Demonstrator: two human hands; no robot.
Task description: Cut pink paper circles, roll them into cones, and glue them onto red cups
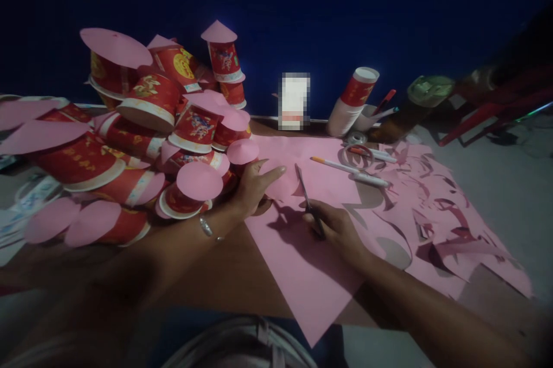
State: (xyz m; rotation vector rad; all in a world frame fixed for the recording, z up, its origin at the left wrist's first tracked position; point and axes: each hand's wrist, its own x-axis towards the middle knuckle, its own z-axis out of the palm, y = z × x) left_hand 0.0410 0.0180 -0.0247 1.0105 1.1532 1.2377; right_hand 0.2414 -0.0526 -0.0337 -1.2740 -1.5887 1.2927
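Pink paper sheet [298, 253] lies flat at table centre, likely light, limp and tear-prone. Left hand [254, 186] at 10 o'clock presses it with fingers spread; best held near the cut line. Right hand [334, 227] at 2 o'clock has its fingers closed on the scissors [307, 198].

From my feed the room is dim, lit mostly from the front so the back falls off into shadow. A deep blue wall [302, 11] fills the whole upper part of the view. Below it runs a low brown wooden surface [224, 276], its far edge meeting the wall. To the right lies a pale grey floor [510, 195]. In the far right corner I see red plastic furniture [496, 106], probably a chair or stool on its side, though it is too dark to tell which.
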